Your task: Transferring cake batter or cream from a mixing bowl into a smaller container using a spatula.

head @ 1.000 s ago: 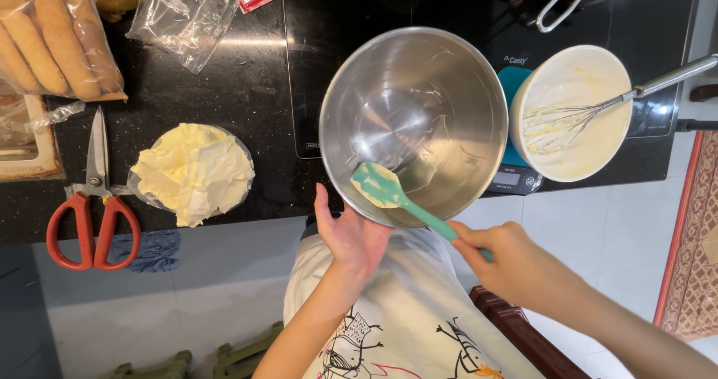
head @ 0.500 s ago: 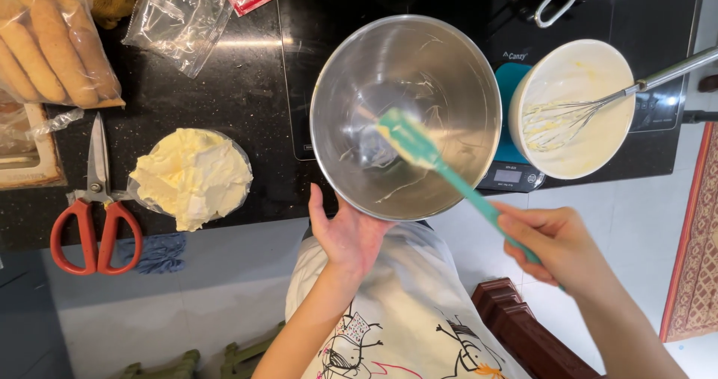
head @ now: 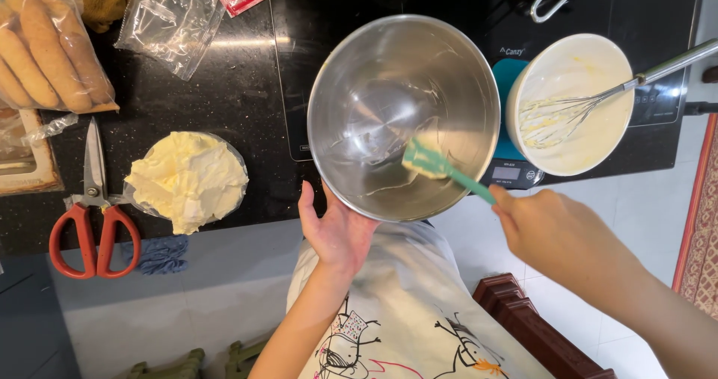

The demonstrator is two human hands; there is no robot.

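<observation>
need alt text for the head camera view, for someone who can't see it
Seen from above, a person's left hand steadies a large round steel bowl on a black counter while the right hand scrapes inside it with a teal silicone spatula. A white bowl holding a metal whisk sits to the right.

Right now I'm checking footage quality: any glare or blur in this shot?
Head view: glare streaks the black counter and the steel bowl; the teal spatula is slightly smeared; the right hand looks soft; the scissors are sharp.
</observation>
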